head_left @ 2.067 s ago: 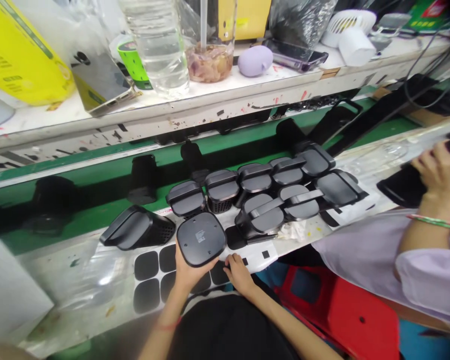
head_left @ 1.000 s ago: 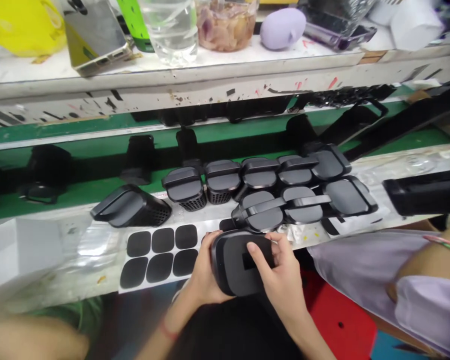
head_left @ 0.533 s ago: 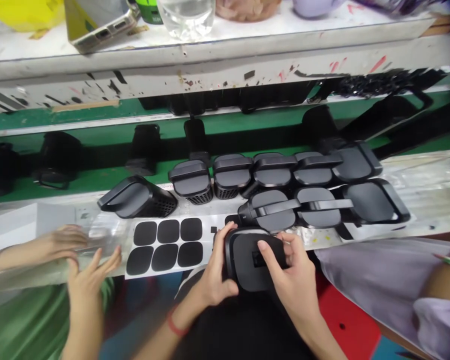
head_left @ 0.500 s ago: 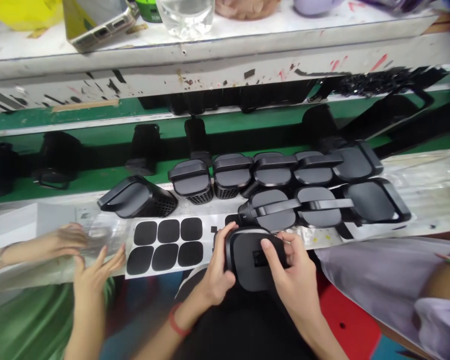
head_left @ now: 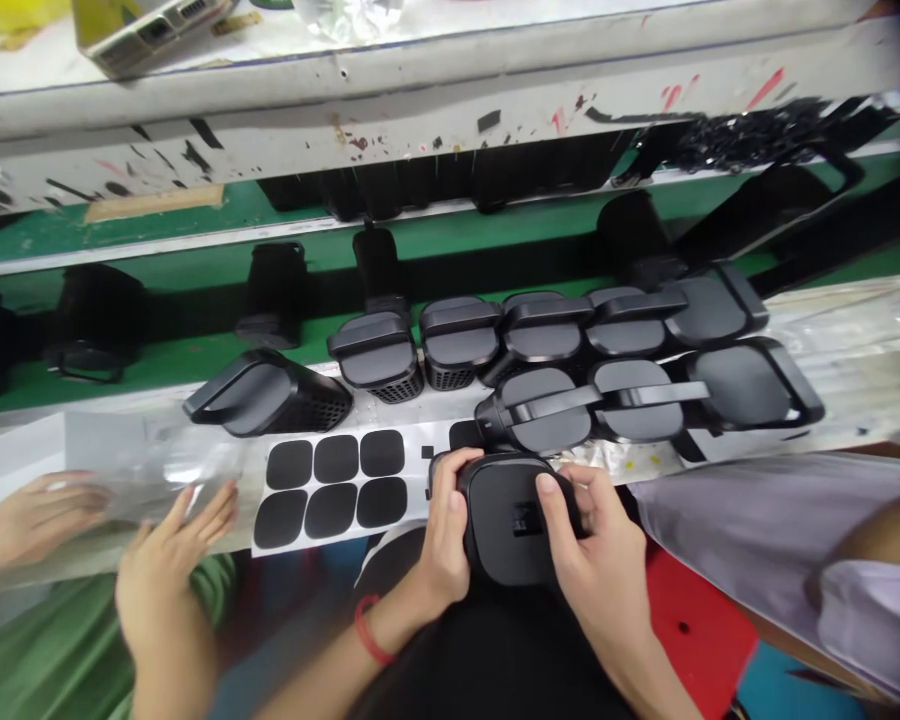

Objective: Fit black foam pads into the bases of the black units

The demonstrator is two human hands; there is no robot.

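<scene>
Both hands grip one black housing (head_left: 511,520) over the lap, just off the bench's near edge: left hand (head_left: 442,545) clamps its left side, right hand (head_left: 596,550) wraps the right, thumb pressed flat on its face, likely to steady it. Just left lies a pad sheet (head_left: 335,480). Beyond, finished housings (head_left: 592,375) crowd the bench (head_left: 855,350); a co-worker's hands (head_left: 157,575) fill the left.

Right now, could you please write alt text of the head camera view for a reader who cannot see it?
Two bare hands, left hand and right hand, hold a black plastic part over the lap, the right thumb pressing on its face. Just beyond, a sheet of black pads and rows of similar black parts lie on the workbench. Another person's hands touch clear film at the left.
</scene>
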